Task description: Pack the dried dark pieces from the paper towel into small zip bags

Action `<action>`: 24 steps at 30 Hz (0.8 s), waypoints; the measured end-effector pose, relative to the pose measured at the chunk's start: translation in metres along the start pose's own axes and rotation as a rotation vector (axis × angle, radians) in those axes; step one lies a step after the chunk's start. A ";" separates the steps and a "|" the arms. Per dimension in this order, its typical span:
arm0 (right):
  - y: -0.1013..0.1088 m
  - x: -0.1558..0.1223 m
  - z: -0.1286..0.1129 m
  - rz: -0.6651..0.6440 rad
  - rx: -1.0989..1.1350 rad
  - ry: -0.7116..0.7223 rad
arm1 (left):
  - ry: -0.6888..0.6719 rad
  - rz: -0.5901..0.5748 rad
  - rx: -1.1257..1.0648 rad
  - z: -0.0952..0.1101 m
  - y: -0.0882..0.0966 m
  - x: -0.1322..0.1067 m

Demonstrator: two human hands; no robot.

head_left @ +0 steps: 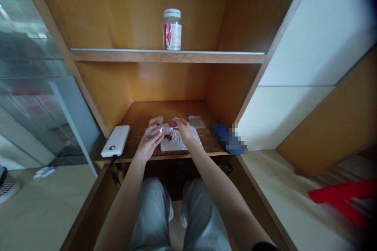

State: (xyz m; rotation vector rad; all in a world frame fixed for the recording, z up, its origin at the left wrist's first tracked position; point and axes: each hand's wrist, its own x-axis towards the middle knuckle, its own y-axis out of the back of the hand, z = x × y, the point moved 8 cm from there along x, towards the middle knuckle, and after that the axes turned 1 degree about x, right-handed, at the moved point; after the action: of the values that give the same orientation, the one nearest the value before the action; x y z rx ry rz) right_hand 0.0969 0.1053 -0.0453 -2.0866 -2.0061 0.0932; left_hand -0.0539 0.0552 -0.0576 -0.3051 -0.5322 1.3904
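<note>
My left hand [149, 142] is closed on a small clear plastic bag [160, 128], held up over the front of the shelf. To its right, my right hand [184, 130] has its fingers drawn together at the tips. Whatever they may pinch is too small to make out. Beneath both hands lies a crinkled clear plastic sheet or bag [175, 145]. Small dark pieces [169, 137] show on or just above it, beside my left fingers. Another small clear bag [196, 121] lies flat behind my right hand, and a brownish packet [156, 120] lies behind my left.
A white power bank [116, 141] with a dark cable sits at the shelf's left front. A dark blue item [226, 137], partly blurred out, lies at the right front. One board higher stands a white-capped jar [172, 30]. Side walls and the upper board [167, 57] enclose the shelf.
</note>
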 end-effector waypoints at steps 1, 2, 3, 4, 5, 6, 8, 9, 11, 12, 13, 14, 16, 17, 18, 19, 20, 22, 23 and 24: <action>0.000 0.002 0.004 0.041 0.012 0.011 | 0.000 0.005 0.002 0.000 0.000 0.000; -0.002 0.004 0.009 0.061 0.024 0.019 | 0.001 0.011 0.003 0.000 0.001 0.000; -0.004 0.006 0.014 0.071 0.035 0.025 | 0.001 0.017 0.003 -0.001 0.001 0.001; -0.007 0.009 0.019 0.076 0.045 0.031 | 0.000 0.023 0.002 0.000 0.001 0.001; -0.010 0.011 0.023 0.075 0.051 0.039 | -0.002 0.029 0.000 0.000 0.002 0.001; -0.012 0.013 0.028 0.074 0.059 0.045 | -0.005 0.036 -0.001 0.000 0.002 0.001; -0.016 0.016 0.036 0.073 0.090 0.039 | -0.008 0.049 0.000 0.000 0.003 0.002; -0.017 0.016 0.040 0.073 0.114 0.028 | -0.009 0.054 0.002 0.000 0.003 0.002; -0.018 0.016 0.047 0.078 0.160 -0.002 | -0.011 0.059 0.006 0.000 0.003 0.002; -0.018 0.015 0.049 0.082 0.178 -0.013 | -0.013 0.059 0.008 0.000 0.003 0.002; -0.018 0.015 0.050 0.085 0.190 -0.016 | -0.014 0.057 0.009 0.000 0.004 0.003; -0.018 0.014 0.050 0.085 0.193 -0.013 | -0.014 0.055 0.011 -0.001 0.004 0.003; -0.019 0.012 0.049 0.071 0.172 -0.001 | -0.012 0.058 0.019 -0.003 0.005 0.004; -0.019 0.012 0.048 0.061 0.149 0.003 | -0.010 0.062 0.026 -0.003 0.006 0.004; -0.020 0.011 0.047 0.052 0.121 0.003 | -0.009 0.069 0.035 -0.004 0.006 0.005; -0.020 0.011 0.047 0.047 0.097 0.000 | -0.007 0.078 0.048 -0.005 0.007 0.005; -0.020 0.011 0.047 0.044 0.083 -0.002 | -0.002 0.088 0.064 -0.006 0.008 0.006; -0.020 0.011 0.048 0.046 0.090 -0.001 | 0.015 0.112 0.110 -0.008 0.008 0.007; -0.020 0.011 0.048 0.049 0.101 0.001 | 0.025 0.125 0.142 -0.008 0.009 0.008; -0.020 0.011 0.048 0.053 0.110 0.001 | 0.033 0.135 0.178 -0.009 0.009 0.009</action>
State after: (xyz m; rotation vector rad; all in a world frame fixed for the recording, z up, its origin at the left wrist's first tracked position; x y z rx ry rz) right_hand 0.0680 0.1229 -0.0860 -2.0709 -1.9001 0.2069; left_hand -0.0558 0.0660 -0.0676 -0.2226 -0.3626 1.5501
